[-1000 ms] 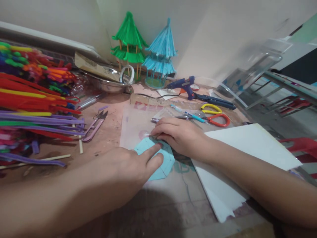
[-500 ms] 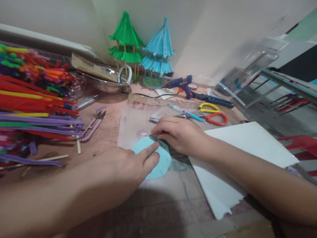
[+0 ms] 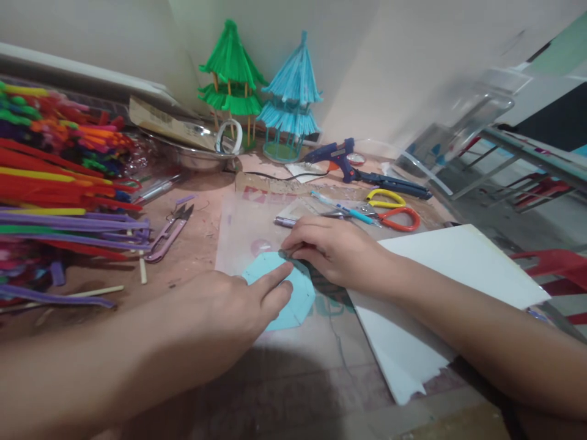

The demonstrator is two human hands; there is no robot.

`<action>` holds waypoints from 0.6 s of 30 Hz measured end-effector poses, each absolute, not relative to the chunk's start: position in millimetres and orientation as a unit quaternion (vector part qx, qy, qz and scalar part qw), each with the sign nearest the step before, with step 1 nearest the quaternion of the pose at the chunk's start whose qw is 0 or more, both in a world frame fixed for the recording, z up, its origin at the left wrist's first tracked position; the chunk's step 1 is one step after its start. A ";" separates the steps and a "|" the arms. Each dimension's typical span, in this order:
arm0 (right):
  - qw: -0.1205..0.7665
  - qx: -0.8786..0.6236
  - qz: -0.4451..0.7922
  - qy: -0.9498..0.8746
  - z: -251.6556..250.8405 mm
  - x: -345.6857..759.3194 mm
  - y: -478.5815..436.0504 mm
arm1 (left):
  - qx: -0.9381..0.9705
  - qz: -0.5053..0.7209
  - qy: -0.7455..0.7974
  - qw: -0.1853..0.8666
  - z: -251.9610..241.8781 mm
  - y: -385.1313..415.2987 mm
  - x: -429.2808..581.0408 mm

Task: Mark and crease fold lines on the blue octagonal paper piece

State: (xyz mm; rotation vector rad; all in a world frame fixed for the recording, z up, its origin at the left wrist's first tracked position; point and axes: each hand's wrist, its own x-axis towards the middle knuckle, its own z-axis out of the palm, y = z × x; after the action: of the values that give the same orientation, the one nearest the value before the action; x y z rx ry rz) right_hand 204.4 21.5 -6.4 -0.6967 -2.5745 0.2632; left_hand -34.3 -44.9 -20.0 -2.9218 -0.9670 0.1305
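A light blue octagonal piece of card [image 3: 296, 302] with small dark marks near its edges lies flat on a clear plastic sheet. My left hand [image 3: 238, 311] rests on the card, two fingers stretched across its middle; the thumb is out of sight. Over the card's far edge, my right hand [image 3: 328, 247] has its fingertips closed in a pinch. Something small and dark shows at those fingertips, too small to name. Just beyond the right hand lie a grey pen-like stick [image 3: 284, 221], a light blue pen [image 3: 355, 214] and scissors [image 3: 398, 218] with yellow and orange handles.
White board [image 3: 477, 263] lies under my right forearm. Pipe cleaners [image 3: 64, 183] and pink thread snips [image 3: 172, 232] are at left. Behind stand a metal bowl [image 3: 197, 160], green [image 3: 232, 67] and blue [image 3: 293, 91] tiered models and a glue gun [image 3: 339, 159].
The whole view has shifted very slightly to the left. Both hands stay in place on the card, with hardly any movement.
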 end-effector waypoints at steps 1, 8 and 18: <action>0.225 -0.254 0.096 -0.936 -6.6 204.6 21.6 | -0.950 0.035 -0.310 0.031 -20.5 -45.1 -34.7; 0.262 -0.233 0.046 -0.935 -13.8 199.1 23.5 | -0.946 0.075 -0.301 0.092 -14.7 -46.6 -29.4; 0.238 -0.262 0.097 -0.930 -10.3 205.0 21.4 | -0.957 0.063 -0.280 0.048 0.0 -30.2 -35.4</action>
State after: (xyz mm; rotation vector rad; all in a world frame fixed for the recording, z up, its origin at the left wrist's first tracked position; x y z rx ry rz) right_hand 205.0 21.4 -10.3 -0.7193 -2.5487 0.2660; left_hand -35.4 -30.2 0.0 -2.9166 -0.8531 0.1929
